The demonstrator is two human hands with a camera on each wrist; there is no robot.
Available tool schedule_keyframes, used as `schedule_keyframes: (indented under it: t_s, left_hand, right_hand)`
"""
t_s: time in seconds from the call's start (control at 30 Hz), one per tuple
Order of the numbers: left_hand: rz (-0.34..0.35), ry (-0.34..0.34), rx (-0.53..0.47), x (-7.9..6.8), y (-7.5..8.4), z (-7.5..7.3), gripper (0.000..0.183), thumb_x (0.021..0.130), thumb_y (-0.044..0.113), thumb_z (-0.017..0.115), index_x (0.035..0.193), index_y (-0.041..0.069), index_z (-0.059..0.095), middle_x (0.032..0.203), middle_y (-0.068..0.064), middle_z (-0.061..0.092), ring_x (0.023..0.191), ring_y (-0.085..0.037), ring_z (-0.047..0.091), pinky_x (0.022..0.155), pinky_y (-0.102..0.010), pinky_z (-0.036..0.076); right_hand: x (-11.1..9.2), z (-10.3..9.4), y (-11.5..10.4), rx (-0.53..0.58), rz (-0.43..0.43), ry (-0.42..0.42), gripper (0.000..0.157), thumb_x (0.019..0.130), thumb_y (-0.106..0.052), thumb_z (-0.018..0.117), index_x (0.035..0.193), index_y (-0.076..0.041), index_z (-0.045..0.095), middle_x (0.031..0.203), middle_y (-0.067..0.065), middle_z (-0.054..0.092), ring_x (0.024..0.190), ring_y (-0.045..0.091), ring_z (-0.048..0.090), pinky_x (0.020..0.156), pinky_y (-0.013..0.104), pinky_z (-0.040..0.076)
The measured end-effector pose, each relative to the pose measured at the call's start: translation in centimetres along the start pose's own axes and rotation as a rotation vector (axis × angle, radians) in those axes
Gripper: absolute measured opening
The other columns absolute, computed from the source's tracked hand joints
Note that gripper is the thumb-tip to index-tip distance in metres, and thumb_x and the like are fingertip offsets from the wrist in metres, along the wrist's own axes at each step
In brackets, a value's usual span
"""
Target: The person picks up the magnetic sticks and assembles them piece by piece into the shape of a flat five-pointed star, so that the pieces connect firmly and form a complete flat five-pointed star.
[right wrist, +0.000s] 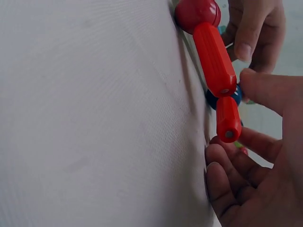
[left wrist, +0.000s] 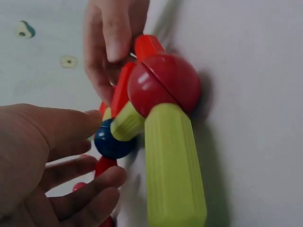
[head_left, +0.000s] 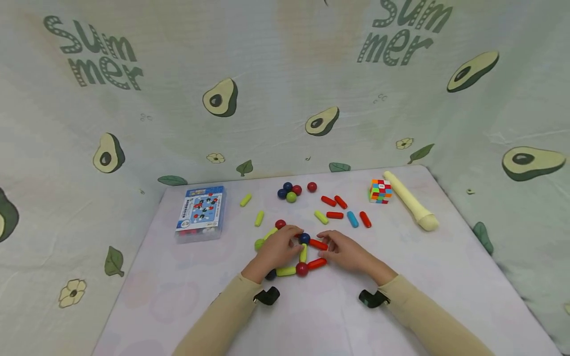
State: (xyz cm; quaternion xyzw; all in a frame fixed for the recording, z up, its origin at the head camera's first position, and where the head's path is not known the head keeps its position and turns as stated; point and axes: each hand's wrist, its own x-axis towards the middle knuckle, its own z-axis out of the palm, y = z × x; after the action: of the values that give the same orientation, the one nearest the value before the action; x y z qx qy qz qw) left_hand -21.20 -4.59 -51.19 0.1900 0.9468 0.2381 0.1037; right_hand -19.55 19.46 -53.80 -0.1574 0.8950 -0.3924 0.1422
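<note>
A flat frame of magnetic rods and balls lies on the table between both hands. Its blue ball (head_left: 305, 238) joins a red rod (head_left: 318, 244) and a yellow-green rod (head_left: 303, 253), which runs down to a red ball (head_left: 302, 269). From that ball extend a second red rod (right wrist: 214, 59) and another yellow-green rod (left wrist: 174, 165). My left hand (head_left: 279, 248) has its fingers loosely spread, thumb tip right by the blue ball. My right hand (head_left: 347, 251) is relaxed around the free ends of the red rods, thumb and fingers apart. The left hand hides part of the frame.
Several loose balls (head_left: 291, 197) cluster at the back, near loose red rods (head_left: 335, 215) and a blue rod (head_left: 353, 219). A boxed magnet set (head_left: 200, 212) lies at left. A puzzle cube (head_left: 380, 191) and a pale yellow bone-shaped stick (head_left: 409, 200) are at back right.
</note>
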Motion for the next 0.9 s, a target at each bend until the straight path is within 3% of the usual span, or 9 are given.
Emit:
schedule_keyframes:
  t_s: [0.23, 0.5, 0.73, 0.9]
  left_hand:
    - [0.034, -0.023, 0.002, 1.7, -0.3, 0.5, 0.04, 0.097, 0.03, 0.071, 0.137, 0.022, 0.066, 0.131, 0.003, 0.065, 0.108, -0.013, 0.061, 0.098, -0.032, 0.052]
    - [0.039, -0.016, -0.052, 2.0, -0.6, 0.6, 0.035, 0.097, 0.028, 0.071, 0.132, 0.023, 0.069, 0.127, 0.005, 0.068, 0.114, -0.014, 0.062, 0.1, -0.034, 0.051]
    - [0.001, 0.003, -0.044, 1.8, -1.2, 0.6, 0.034, 0.097, 0.029, 0.072, 0.131, 0.025, 0.07, 0.126, 0.006, 0.068, 0.109, -0.014, 0.061, 0.098, -0.034, 0.052]
    - [-0.006, 0.008, -0.061, 1.7, -1.6, 0.3, 0.034, 0.097, 0.029, 0.072, 0.13, 0.025, 0.071, 0.126, 0.005, 0.068, 0.108, -0.015, 0.06, 0.097, -0.034, 0.052]
  right_hand:
    - [-0.2, 0.1, 0.4, 0.002, -0.008, -0.044, 0.063, 0.091, -0.042, 0.077, 0.145, -0.02, 0.052, 0.108, -0.005, 0.056, 0.097, 0.015, 0.052, 0.079, 0.03, 0.049]
    - [-0.1, -0.1, 0.2, -0.007, -0.018, -0.037, 0.059, 0.093, -0.038, 0.075, 0.145, -0.019, 0.052, 0.108, -0.005, 0.057, 0.094, 0.014, 0.054, 0.077, 0.029, 0.05]
    - [1.5, -1.2, 0.3, -0.032, -0.032, 0.084, 0.05, 0.097, -0.029, 0.072, 0.142, -0.015, 0.054, 0.118, -0.001, 0.059, 0.093, 0.015, 0.056, 0.076, 0.028, 0.052]
    - [4.5, -2.9, 0.1, -0.092, -0.029, 0.194, 0.046, 0.098, -0.021, 0.07, 0.141, -0.011, 0.055, 0.117, 0.007, 0.06, 0.094, 0.021, 0.055, 0.078, 0.033, 0.052]
